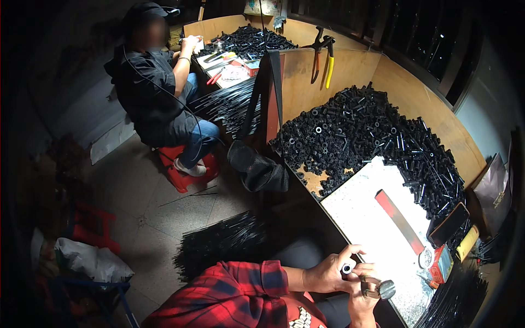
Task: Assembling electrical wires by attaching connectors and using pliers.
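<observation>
Over the near edge of the white work board (355, 202), my two hands are close together. My left hand (325, 273) is closed around a small black tubular part (346, 268), its pale round end facing up. My right hand (360, 303) is closed just beside it on a tool with a rounded grey metal end (387, 290); the rest of that tool is mostly hidden by my fingers. A flat red and dark grey bar (399, 221) lies on the board beyond my hands.
A large heap of black tubular parts (355, 126) covers the bench behind the board. A phone (448, 224) and a red box (440, 265) stand at the right. Pincers (320, 54) hang on the wooden partition. Thin black rods (219, 246) lie low left; a co-worker (158, 82) sits beyond.
</observation>
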Action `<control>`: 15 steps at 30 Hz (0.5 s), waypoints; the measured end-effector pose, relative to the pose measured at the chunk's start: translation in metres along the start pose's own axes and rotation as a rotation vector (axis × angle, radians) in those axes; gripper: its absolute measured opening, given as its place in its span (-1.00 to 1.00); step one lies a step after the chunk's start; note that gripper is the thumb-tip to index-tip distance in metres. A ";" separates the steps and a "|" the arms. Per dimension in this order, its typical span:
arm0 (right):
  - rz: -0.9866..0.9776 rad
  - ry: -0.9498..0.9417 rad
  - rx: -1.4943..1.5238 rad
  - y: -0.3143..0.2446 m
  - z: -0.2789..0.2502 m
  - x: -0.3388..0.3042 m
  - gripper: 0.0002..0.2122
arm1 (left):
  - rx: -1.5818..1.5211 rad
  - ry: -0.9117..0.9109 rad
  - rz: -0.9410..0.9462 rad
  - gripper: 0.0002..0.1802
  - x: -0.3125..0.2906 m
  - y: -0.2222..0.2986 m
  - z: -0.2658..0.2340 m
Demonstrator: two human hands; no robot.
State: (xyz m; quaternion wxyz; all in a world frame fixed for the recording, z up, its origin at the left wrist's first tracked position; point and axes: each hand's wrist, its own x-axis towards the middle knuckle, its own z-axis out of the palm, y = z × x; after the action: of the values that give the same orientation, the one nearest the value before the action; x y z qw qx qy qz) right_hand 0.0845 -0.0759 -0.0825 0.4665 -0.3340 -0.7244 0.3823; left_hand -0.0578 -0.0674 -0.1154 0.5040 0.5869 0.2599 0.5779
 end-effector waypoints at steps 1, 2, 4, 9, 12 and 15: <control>0.001 -0.001 0.001 -0.002 0.001 0.000 -0.80 | 0.000 0.002 -0.001 -0.07 -0.001 -0.001 0.000; 0.010 0.004 -0.008 -0.005 0.003 0.000 -0.80 | -0.013 0.000 -0.009 -0.06 -0.003 -0.002 0.000; 0.021 0.008 -0.017 -0.006 0.004 -0.001 -0.80 | -0.028 -0.002 -0.019 -0.06 -0.005 -0.002 0.000; -0.164 0.017 -0.244 0.013 -0.010 -0.006 -0.83 | -0.027 -0.087 -0.071 -0.05 -0.002 0.000 0.000; -0.131 -0.062 -0.218 0.002 -0.006 0.008 -0.85 | -0.032 -0.041 -0.017 -0.01 -0.004 -0.011 -0.008; 0.200 -0.120 -0.225 0.004 -0.005 0.022 -0.80 | 0.333 -0.110 0.125 -0.04 0.008 -0.009 -0.029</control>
State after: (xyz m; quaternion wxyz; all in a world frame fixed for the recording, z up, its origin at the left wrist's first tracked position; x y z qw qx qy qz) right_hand 0.0819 -0.0540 -0.0750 0.3416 -0.4309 -0.7525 0.3626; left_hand -0.0812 -0.0489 -0.1254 0.3766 0.7079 0.2870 0.5242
